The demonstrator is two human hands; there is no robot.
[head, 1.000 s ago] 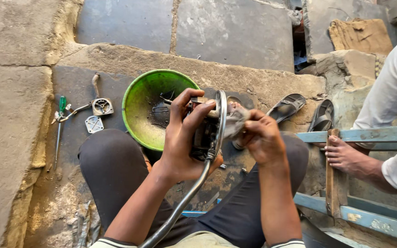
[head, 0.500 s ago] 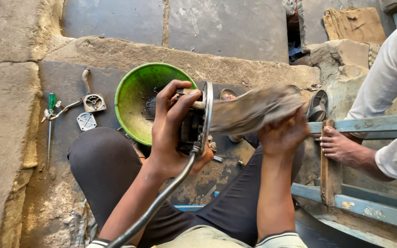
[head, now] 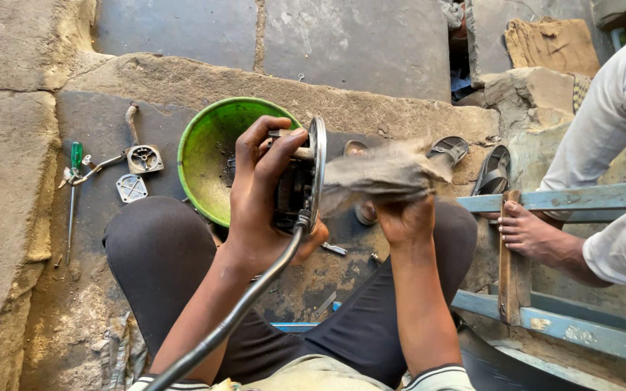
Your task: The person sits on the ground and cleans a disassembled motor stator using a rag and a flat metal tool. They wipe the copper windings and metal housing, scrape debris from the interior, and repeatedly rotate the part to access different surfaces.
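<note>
Two stone slabs (head: 269, 36) behind green bowl (head: 208, 156).

The round part (head: 306, 181) gripped in the left hand (head: 262, 195) was dark, grimy metal with a shiny chromed rim, and its cable (head: 240, 311) looked like smooth black rubber. The rag (head: 385, 174) in the right hand (head: 403, 221) was soft, dirty grey cloth. The green bowl (head: 208, 156) was matt, scuffed plastic on rough, stained stone slabs (head: 9, 181).
</note>
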